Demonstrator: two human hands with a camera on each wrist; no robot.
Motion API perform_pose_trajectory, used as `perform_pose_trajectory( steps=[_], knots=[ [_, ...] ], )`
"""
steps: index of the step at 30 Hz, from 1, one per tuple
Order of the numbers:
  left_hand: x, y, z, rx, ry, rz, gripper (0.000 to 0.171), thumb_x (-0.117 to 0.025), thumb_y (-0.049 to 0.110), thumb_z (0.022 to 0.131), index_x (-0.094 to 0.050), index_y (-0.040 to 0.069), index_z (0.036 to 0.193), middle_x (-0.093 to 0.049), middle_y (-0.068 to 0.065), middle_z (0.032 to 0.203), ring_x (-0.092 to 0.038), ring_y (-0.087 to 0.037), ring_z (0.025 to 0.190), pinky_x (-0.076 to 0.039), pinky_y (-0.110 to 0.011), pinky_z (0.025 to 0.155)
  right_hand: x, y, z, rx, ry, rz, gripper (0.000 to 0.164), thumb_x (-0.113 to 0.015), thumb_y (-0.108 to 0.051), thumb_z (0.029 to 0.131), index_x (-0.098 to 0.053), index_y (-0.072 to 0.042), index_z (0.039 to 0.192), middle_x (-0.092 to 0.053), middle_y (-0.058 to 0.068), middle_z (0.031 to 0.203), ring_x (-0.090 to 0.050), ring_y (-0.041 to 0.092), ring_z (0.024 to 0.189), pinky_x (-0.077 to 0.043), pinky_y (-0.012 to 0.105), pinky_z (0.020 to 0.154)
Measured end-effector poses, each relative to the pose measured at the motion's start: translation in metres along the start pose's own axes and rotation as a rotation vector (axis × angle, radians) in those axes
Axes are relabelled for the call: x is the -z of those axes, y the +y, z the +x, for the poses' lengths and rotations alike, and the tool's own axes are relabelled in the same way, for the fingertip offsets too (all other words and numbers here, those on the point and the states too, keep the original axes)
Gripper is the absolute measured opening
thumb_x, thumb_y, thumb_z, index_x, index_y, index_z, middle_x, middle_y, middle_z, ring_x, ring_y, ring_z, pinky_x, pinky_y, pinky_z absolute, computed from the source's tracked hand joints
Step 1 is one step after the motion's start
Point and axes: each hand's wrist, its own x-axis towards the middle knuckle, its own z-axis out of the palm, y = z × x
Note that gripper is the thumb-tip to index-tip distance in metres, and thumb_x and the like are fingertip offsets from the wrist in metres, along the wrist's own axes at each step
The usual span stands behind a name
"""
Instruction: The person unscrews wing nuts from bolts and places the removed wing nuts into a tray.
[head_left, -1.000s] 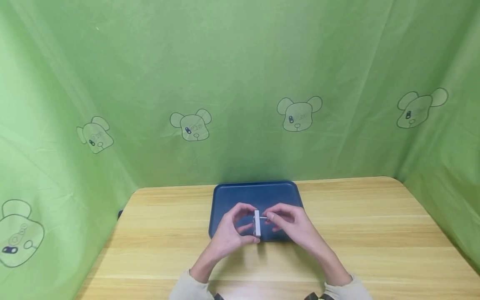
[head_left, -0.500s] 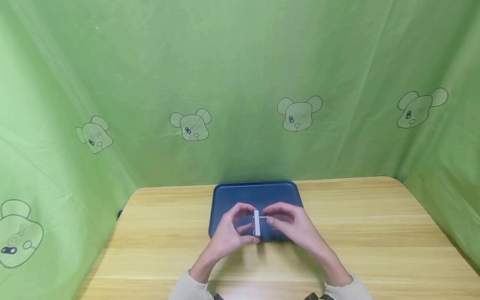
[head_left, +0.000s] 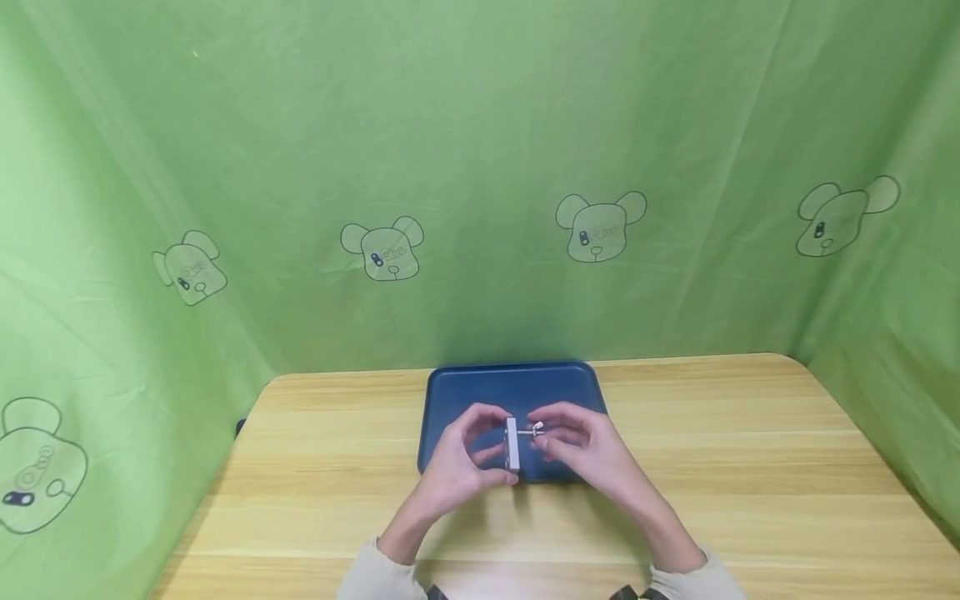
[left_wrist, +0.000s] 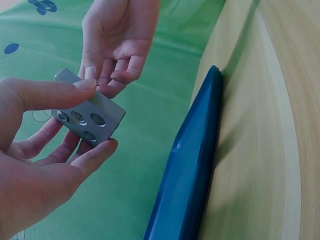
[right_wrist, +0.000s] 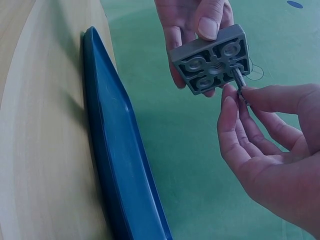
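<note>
My left hand (head_left: 465, 467) grips a small grey metal block (head_left: 512, 444) on edge, its thumb on one side and fingers opposite. Several round holes show on its face (left_wrist: 97, 120) in the left wrist view; ribbed recesses mark the other face (right_wrist: 215, 57) in the right wrist view. A threaded screw (right_wrist: 239, 76) stands out from that ribbed face near one corner. At its outer end is a small, wing-like head (head_left: 537, 428), which the thumb and fingers of my right hand (right_wrist: 280, 135) pinch, partly hiding it.
Beyond and beneath the hands, a blue tray (head_left: 480, 385) lies on the wooden table (head_left: 735, 442). A green curtain (head_left: 480, 167) with printed bear heads hangs behind the table and along both sides.
The right thumb and fingers have shifted around the screw's head, and its wing-like shape now shows between them. The left hand and the block have stayed nearly still.
</note>
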Motion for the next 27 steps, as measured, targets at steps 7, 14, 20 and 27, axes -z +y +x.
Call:
perform_pose_trajectory(
  steps=[7, 14, 20, 27],
  knots=[
    [0.0012, -0.0002, 0.0, 0.0, 0.006, 0.009, 0.072, -0.077, -0.025, 0.063, -0.059, 0.005, 0.126, -0.057, -0.019, 0.132, -0.056, -0.029, 0.129, -0.056, -0.036, 0.104, 0.0001, -0.0004, 0.0, -0.002, 0.0, 0.0, 0.032, -0.069, 0.003, 0.093, -0.063, 0.008, 0.123, -0.067, 0.028, 0.116, -0.072, 0.034, 0.1, -0.064, 0.05, 0.086],
    [0.0013, 0.0006, 0.0004, -0.003, 0.004, 0.006, 0.072, -0.077, -0.025, 0.063, -0.059, 0.004, 0.126, -0.058, -0.016, 0.131, -0.056, -0.029, 0.128, -0.056, -0.036, 0.104, -0.0004, -0.0013, -0.0001, 0.0, 0.012, -0.024, 0.024, -0.071, -0.005, 0.094, -0.068, 0.003, 0.116, -0.068, 0.024, 0.115, -0.071, 0.037, 0.102, -0.066, 0.043, 0.083],
    [0.0009, 0.0005, 0.0006, -0.009, 0.007, 0.009, 0.072, -0.077, -0.025, 0.062, -0.059, 0.003, 0.126, -0.058, -0.015, 0.13, -0.056, -0.029, 0.127, -0.056, -0.036, 0.104, -0.0003, -0.0015, 0.0008, 0.005, 0.019, -0.044, 0.021, -0.066, -0.014, 0.101, -0.069, 0.003, 0.114, -0.07, 0.023, 0.112, -0.073, 0.022, 0.095, -0.066, 0.044, 0.081],
    [0.0002, 0.0009, 0.0003, -0.008, 0.006, -0.002, 0.072, -0.076, -0.026, 0.062, -0.059, 0.003, 0.126, -0.058, -0.015, 0.129, -0.056, -0.029, 0.127, -0.056, -0.037, 0.104, 0.0006, 0.0003, 0.0016, 0.012, 0.029, -0.04, 0.024, -0.059, -0.018, 0.105, -0.069, 0.002, 0.112, -0.071, 0.021, 0.111, -0.07, 0.037, 0.098, -0.066, 0.043, 0.08]
  ],
)
